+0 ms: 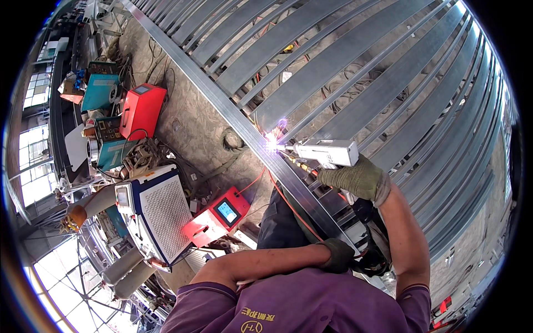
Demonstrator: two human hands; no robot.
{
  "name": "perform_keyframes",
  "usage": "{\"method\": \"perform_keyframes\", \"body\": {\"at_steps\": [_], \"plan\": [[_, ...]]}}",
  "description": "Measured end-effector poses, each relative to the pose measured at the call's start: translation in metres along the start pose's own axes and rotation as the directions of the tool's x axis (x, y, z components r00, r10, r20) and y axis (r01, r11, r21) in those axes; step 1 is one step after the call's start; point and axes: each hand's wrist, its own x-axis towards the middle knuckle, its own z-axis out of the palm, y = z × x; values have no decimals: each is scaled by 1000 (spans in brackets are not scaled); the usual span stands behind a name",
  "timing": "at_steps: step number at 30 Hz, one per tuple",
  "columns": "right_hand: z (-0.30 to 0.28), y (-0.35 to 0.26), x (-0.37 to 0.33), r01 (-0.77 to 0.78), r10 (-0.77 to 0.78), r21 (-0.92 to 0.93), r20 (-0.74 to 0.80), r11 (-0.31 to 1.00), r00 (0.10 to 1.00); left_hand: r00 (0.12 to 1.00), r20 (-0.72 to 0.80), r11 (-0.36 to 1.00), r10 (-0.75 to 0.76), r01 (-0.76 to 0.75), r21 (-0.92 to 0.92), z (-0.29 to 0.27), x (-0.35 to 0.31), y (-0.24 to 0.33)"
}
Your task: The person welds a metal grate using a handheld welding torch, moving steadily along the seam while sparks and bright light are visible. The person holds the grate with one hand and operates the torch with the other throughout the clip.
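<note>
A green work glove covers my right hand point(358, 180), which is wrapped round the grip of a white handheld welding gun point(326, 151). The gun's nozzle points left at a long grey metal rail point(222, 105). Bright purple-white light and sparks point(273, 140) flare where the tip meets the rail, beside the end of a flat metal bar point(294, 100). Below the gun runs a thin feed tube with brass-coloured fittings point(302, 165). My left hand point(337, 255), in a dark glove, lies close to my body near the rail's lower end. Its fingers are hidden.
Many parallel bars and rods point(383, 72) spread right from the rail. A red box with a lit screen point(216, 218) and a white-and-blue machine cabinet point(152, 213) stand at left. Beyond sit another red box point(143, 111) and teal machines point(101, 91). Cables trail over the floor.
</note>
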Motion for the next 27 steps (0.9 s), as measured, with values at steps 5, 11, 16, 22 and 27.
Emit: {"method": "perform_keyframes", "body": {"at_steps": [5,11,16,22,27], "plan": [[-1,1,2,-22,22,-87,7,996,1000,1000,-13,1000,-5,5,3,2,2,-1],[0,3,0,-18,18,10,14,1000,1000,1000,-23,1000,3,-3,4,0,-2,1],[-1,4,-4,-7,7,7,4,1000,1000,1000,-22,1000,0,0,2,1,-2,1],[-1,4,-5,-16,16,11,9,1000,1000,1000,-22,1000,5,-5,13,1,-3,1],[-1,2,-6,-16,16,-53,-3,998,1000,1000,-5,1000,-4,4,30,4,1,0]]}}
